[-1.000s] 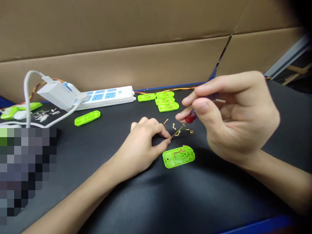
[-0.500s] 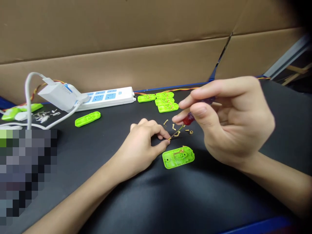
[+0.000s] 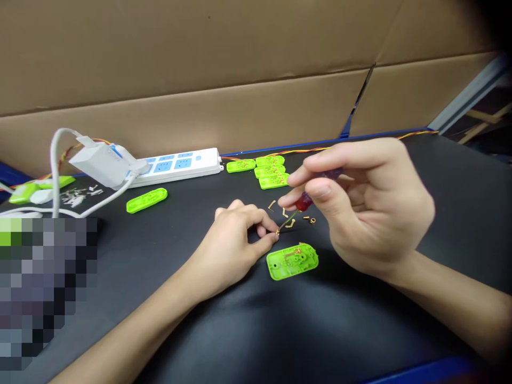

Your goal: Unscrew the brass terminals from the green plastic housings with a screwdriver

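Note:
Between thumb and forefinger, my left hand pinches a small brass part just above the black table. My right hand is closed round a screwdriver with a red and purple see-through handle. The screwdriver's thin shaft slants down to the left, its tip at the brass part. Close in front lies a green plastic shell with brass pieces inside it. Several loose brass strips and fittings are scattered just beyond the screwdriver tip.
Several green shells with brass pieces sit together at the back. A white power strip carries a white plug adapter and cables. Another green shell lies at left, near small white pieces. Cardboard stands behind the table.
The view has shifted slightly. My right hand has moved a little left and down with the screwdriver. My left hand keeps its pinch on the brass part.

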The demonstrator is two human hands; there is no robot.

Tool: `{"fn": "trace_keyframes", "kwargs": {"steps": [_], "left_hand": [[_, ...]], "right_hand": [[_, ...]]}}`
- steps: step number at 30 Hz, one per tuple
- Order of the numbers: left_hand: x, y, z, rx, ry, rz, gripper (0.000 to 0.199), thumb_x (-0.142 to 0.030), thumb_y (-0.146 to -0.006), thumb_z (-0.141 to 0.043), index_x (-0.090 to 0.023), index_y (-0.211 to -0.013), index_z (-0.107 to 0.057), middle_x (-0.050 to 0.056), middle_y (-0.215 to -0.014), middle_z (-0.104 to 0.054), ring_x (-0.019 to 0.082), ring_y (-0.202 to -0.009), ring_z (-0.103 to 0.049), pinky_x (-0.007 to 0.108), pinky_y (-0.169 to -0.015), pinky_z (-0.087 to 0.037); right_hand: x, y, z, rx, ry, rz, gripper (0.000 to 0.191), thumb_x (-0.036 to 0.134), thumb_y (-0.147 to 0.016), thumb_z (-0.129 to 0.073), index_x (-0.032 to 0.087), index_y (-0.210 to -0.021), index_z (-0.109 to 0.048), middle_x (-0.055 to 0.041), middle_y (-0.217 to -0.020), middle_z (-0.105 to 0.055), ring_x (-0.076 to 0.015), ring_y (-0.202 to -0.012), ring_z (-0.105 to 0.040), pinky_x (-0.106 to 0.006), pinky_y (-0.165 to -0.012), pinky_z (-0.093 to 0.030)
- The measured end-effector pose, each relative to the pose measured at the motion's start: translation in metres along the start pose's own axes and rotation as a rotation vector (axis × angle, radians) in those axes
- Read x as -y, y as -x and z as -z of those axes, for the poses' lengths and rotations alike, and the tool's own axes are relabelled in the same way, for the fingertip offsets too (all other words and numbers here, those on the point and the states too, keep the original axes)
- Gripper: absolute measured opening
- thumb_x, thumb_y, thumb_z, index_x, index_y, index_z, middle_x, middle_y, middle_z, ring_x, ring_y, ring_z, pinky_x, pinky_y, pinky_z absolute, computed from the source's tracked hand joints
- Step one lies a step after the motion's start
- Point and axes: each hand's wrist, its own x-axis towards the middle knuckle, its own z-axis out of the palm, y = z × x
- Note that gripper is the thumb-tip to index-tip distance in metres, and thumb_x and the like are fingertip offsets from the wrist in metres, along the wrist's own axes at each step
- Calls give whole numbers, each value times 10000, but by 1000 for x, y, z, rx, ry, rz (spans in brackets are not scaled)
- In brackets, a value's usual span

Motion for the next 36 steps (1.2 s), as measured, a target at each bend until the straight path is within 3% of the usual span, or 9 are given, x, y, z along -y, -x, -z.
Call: {"fn": "trace_keyframes", "kwargs": {"steps": [3, 8, 9, 11, 17, 22, 26, 30, 36], "left_hand": [[-1, 0, 0, 11, 23, 24, 95, -308, -847, -628, -259, -814, -703, -33, -787, -677, 196, -863, -559, 365, -850, -360], [-2, -1, 1, 32, 74, 80, 107, -325, -846, -624, -268, -824, -712, -34, -760, -650, 192, -843, -561, 353, -841, -380], [-2, -1, 1, 32, 77, 88, 112, -331, -847, -622, -268, -829, -713, -32, -756, -646, 193, -840, -561, 351, -837, -384], [-2, -1, 1, 33, 75, 93, 121, -336, -848, -617, -263, -834, -713, -27, -746, -640, 196, -833, -561, 346, -823, -393], [-1, -1, 1, 27, 88, 92, 156, -348, -854, -600, -231, -793, -684, -13, -762, -628, 189, -798, -565, 314, -749, -411], [-2, -1, 0, 31, 56, 83, 167, -348, -851, -592, -222, -776, -671, -25, -689, -612, 175, -733, -557, 299, -688, -392], [0, -1, 0, 26, 65, 55, 149, -320, -852, -580, -222, -768, -655, -32, -679, -614, 170, -723, -556, 287, -672, -395], [1, -1, -2, 15, 76, 35, 145, -310, -862, -564, -223, -776, -643, -32, -692, -612, 170, -725, -549, 287, -675, -398], [-4, -2, 0, 31, 55, 68, 140, -328, -845, -595, -225, -775, -660, -37, -644, -588, 172, -709, -528, 299, -690, -373]], "right_hand": [[2, 0, 2, 36, -23, -11, 290, 115, -836, -658, 257, -1088, -641, 22, -978, -700, -124, -772, -738, -260, -706, -656], [5, -1, 3, 137, -33, -175, 253, 130, -953, -495, 252, -1149, -600, 17, -1060, -689, -100, -856, -734, -271, -805, -652], [4, -2, 3, 133, -92, -77, 260, 130, -939, -522, 220, -1170, -598, -2, -1066, -682, -104, -830, -734, -266, -777, -657], [3, -2, 3, 164, -130, -46, 312, 98, -930, -517, 184, -1223, -582, -30, -1096, -670, -114, -861, -731, -271, -791, -656], [4, -2, 1, 222, -62, -45, 464, 68, -884, -541, 240, -1315, -533, -32, -1181, -640, -153, -1054, -669, -328, -905, -637], [4, -3, -2, 172, 38, 22, 473, 66, -850, -624, 249, -1283, -572, -4, -1166, -689, -138, -967, -707, -309, -916, -633], [3, -4, -7, 80, 64, 33, 424, 128, -805, -712, 283, -1190, -624, 26, -1146, -704, -130, -873, -711, -268, -807, -645], [1, -5, -10, 43, 121, 60, 354, 178, -774, -750, 274, -1103, -659, 17, -993, -703, -124, -748, -640, -257, -692, -610], [0, -3, -8, 117, 127, -56, 323, 227, -929, -537, 257, -1247, -583, -24, -1162, -673, -130, -823, -689, -284, -781, -618]]}}
